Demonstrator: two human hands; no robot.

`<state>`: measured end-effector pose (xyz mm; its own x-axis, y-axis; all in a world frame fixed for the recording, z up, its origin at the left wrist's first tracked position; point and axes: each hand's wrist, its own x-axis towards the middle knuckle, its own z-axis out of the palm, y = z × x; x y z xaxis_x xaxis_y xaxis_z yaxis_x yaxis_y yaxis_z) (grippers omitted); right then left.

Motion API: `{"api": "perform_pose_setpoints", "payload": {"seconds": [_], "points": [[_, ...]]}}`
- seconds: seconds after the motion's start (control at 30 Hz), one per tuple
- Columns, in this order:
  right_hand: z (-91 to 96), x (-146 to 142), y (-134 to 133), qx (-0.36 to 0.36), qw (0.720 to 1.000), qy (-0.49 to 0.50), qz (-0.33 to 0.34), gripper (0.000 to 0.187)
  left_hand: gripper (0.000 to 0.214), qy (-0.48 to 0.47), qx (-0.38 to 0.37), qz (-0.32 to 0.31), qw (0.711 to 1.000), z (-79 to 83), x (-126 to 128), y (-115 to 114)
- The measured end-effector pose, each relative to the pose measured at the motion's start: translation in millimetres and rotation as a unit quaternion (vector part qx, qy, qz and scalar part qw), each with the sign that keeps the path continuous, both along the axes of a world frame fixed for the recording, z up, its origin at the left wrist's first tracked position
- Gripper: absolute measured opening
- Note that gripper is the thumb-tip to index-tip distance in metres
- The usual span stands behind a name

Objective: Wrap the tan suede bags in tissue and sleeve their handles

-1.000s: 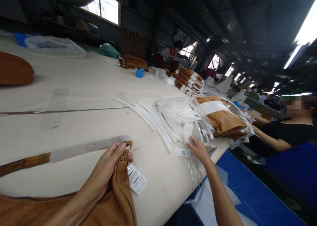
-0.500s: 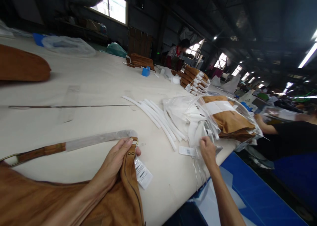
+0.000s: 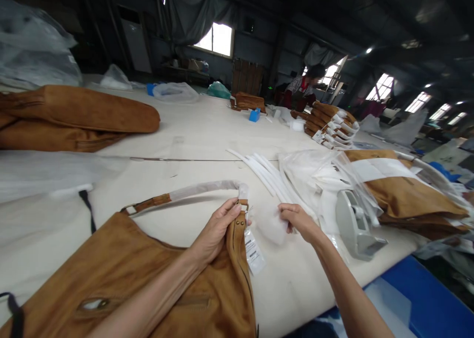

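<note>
**Q:** What moved at your right hand?

**A:** Your right hand point(image 3: 300, 222) has left the bagged stack and now pinches a soft white wad point(image 3: 272, 225) over the desk point(image 3: 296, 288). The grey plastic machine point(image 3: 357, 224), partly screened a moment ago, now stands in full view just beyond it.

**Q:** And the wider frame?

**A:** Your view has swung left. The tan suede bag point(image 3: 122, 274) now spreads across the lower left, showing far more of its body, while a second tan bag point(image 3: 77, 116) and a sheet of clear plastic point(image 3: 44, 175) have come into fuller view past it.
</note>
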<state>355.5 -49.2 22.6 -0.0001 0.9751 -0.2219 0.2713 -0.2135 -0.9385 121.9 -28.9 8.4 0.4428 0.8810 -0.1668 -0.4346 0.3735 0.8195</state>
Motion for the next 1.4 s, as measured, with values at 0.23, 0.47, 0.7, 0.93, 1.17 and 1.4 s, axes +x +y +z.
{"api": "perform_pose_setpoints", "payload": {"seconds": [0.23, 0.47, 0.7, 0.93, 1.17, 1.4], "points": [[16.3, -26.9, 35.0, -0.001, 0.993, 0.026, 0.112, 0.014, 0.040, -0.019, -0.003, -0.062, 0.998, -3.5, -3.1, 4.8], [10.6, -41.6, 24.0, 0.037, 0.990, 0.125, 0.058, 0.017, 0.043, -0.007, 0.053, -0.058, 0.997, -9.8, -2.4, 5.3], [-18.3, -72.7, -17.5, 0.112, 0.957, 0.267, 0.002, 0.041, 0.034, -0.021, 0.103, -0.022, 0.994, -10.5, 0.2, 4.0], [-41.2, -95.9, -27.1, 0.125, 0.958, 0.232, -0.113, 0.038, 0.040, -0.009, 0.109, -0.003, 0.994, -6.3, 1.3, 0.4], [-43.3, -57.6, -1.3, 0.127, 0.885, 0.323, -0.310, 0.034, 0.042, 0.000, 0.131, 0.006, 0.991, 1.6, 0.8, -3.1], [-15.2, -93.3, 6.4, 0.087, 0.890, 0.432, -0.119, 0.030, 0.043, 0.011, 0.178, 0.030, 0.984, -0.6, 3.3, 2.2]]}}
